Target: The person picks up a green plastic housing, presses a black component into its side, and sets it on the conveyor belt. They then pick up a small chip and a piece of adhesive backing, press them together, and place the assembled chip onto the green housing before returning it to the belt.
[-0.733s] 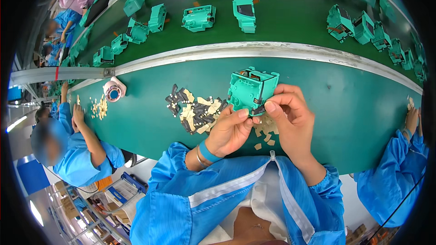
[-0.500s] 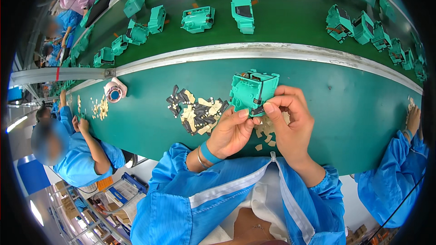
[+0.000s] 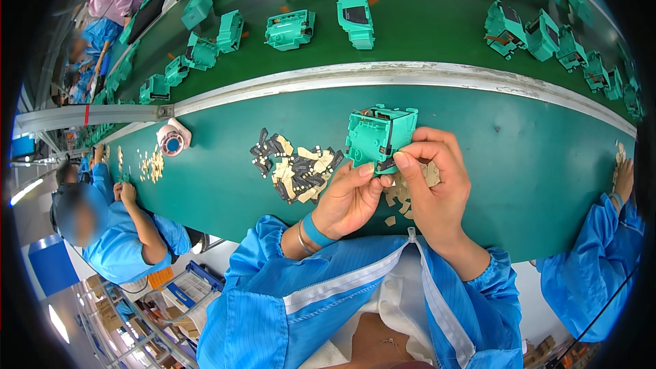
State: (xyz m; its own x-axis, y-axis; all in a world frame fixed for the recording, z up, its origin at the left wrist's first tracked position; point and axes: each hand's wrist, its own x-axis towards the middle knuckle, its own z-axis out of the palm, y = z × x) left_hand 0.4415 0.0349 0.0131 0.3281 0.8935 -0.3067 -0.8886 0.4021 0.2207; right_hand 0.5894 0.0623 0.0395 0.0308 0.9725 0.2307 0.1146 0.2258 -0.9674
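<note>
A smooth green table spreads beneath my hands, edged by a scuffed pale rail; more plastic cases sit on the dark green belt beyond, and people in blue smocks flank me. A loose pile of flat cream and black bits lies to my left. My left hand grips the lower edge of a boxy mint-green case, held up before me, its face studded with small pegs; my right hand pinches its lower right corner, perhaps over a dark strip

Green boxy housing — notched up top, blk-edged at R, sl. tilted — in both hands.
</note>
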